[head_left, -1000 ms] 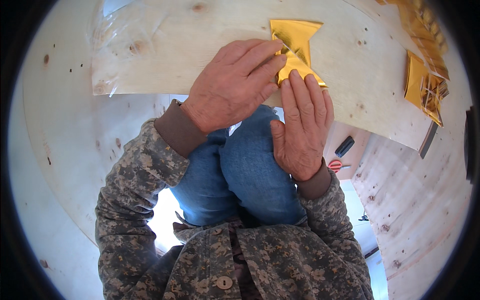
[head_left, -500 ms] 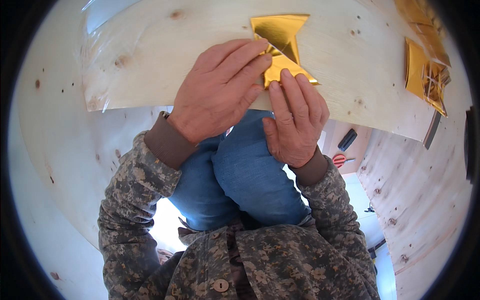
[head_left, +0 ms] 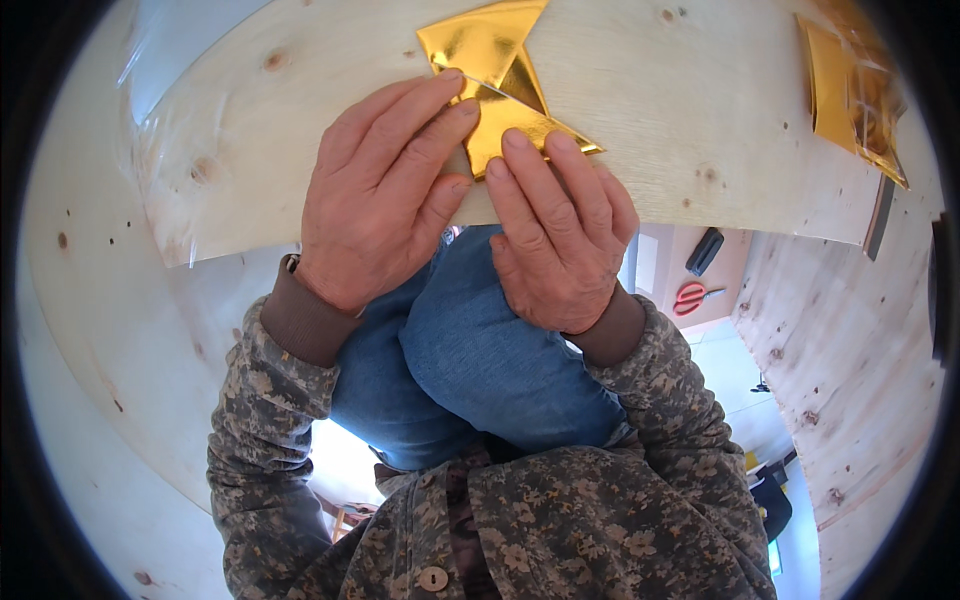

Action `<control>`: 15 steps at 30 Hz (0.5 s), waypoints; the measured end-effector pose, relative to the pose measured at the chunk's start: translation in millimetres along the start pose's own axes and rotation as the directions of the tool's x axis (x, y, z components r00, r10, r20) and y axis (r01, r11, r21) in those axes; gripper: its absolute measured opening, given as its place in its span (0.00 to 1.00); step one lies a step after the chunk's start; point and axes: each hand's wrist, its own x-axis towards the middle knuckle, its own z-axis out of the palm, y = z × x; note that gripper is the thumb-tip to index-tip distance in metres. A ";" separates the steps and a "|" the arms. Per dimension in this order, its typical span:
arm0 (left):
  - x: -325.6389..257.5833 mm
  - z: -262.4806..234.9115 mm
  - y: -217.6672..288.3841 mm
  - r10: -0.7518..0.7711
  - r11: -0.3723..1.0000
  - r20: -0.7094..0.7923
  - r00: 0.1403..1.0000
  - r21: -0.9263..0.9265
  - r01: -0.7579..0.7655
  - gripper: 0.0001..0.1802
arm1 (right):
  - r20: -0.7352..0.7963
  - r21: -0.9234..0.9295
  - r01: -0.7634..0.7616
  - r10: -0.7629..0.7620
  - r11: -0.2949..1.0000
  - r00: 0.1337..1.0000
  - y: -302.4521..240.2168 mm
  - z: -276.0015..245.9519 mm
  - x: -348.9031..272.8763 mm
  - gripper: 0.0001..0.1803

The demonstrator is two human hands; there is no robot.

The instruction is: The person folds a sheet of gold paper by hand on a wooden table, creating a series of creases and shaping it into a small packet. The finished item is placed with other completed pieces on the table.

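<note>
A shiny gold foil paper, folded into a pointed, pinwheel-like shape (head_left: 490, 45), lies on a pale wooden board (head_left: 330, 110) near its front edge. The fingertips of my left hand (head_left: 385, 180) rest on its left side, near a thin pale seam that runs slantwise across the middle. My right hand (head_left: 560, 225) lies along the near edge, its extended fingertips touching the lower fold. Fingers on both hands are stretched out and slightly apart. What lies under the fingertips is hidden.
Folded gold pieces (head_left: 835, 85) lie at the board's far right. Clear plastic film (head_left: 165, 160) covers the left end. Below the right side, red-handled scissors (head_left: 690, 297) and a dark oblong object (head_left: 705, 251) rest on a brown surface. My knees (head_left: 470, 330) are under the front edge.
The gold paper and both hands have shifted left in view, and the view itself has moved somewhat. The upper fold now looks broader and flatter. Both hands still touch the paper.
</note>
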 end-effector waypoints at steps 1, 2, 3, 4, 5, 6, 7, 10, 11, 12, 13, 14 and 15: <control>0.2 -0.3 0.3 -0.005 1.000 0.005 1.000 -0.001 0.005 0.22 | -0.013 0.004 0.003 -0.003 1.000 1.000 0.1 0.4 0.5 0.22; 0.4 -0.4 0.8 -0.009 1.000 0.009 1.000 0.000 0.009 0.22 | -0.022 0.002 0.006 -0.006 1.000 1.000 0.5 1.0 1.0 0.22; 0.4 -0.4 1.3 -0.015 1.000 0.012 1.000 0.001 0.015 0.22 | -0.034 -0.008 0.012 -0.012 1.000 0.999 0.9 1.2 1.2 0.22; 0.3 -0.3 1.6 -0.025 1.000 0.017 1.000 0.002 0.025 0.22 | -0.030 0.002 0.010 -0.010 1.000 1.000 1.3 1.1 1.2 0.22; 0.2 -0.4 1.8 -0.023 1.000 0.018 1.000 0.006 0.023 0.22 | -0.029 0.006 0.011 -0.011 1.000 1.000 2.0 1.1 1.0 0.22; 0.0 -0.7 1.8 -0.026 1.000 0.022 0.999 0.011 0.026 0.22 | -0.031 0.004 0.013 -0.013 1.000 0.999 2.4 1.3 1.0 0.22; -0.1 -0.4 1.8 -0.038 0.999 0.030 0.999 0.013 0.038 0.22 | -0.027 0.004 0.012 -0.012 1.000 1.000 2.7 1.4 0.6 0.22; 0.4 1.4 1.3 -0.020 1.000 0.015 1.000 0.022 0.020 0.22 | -0.017 -0.013 0.013 -0.013 1.000 1.000 2.5 1.4 -0.2 0.22; 0.5 1.5 1.1 -0.009 1.000 0.016 1.000 0.017 0.009 0.22 | -0.012 -0.022 0.016 -0.016 1.000 1.000 2.5 1.0 -0.2 0.22; 0.9 1.1 0.7 -0.002 1.000 0.018 1.000 0.015 0.001 0.22 | -0.011 -0.030 0.021 -0.022 0.999 1.000 2.9 0.8 0.2 0.22; 1.2 -0.2 -0.1 -0.004 1.000 0.021 1.000 0.018 0.004 0.22 | 0.009 -0.031 0.016 -0.015 0.999 1.000 3.1 -0.4 0.6 0.22; 1.3 -1.2 -0.5 0.001 1.000 0.019 1.000 0.012 -0.001 0.23 | 0.025 -0.030 0.014 -0.013 0.999 1.000 3.0 -2.5 0.9 0.22; 1.3 -1.4 0.2 -0.001 1.000 0.019 1.000 0.009 0.000 0.23 | 0.039 -0.028 0.014 -0.013 1.000 0.999 2.9 -3.8 1.5 0.22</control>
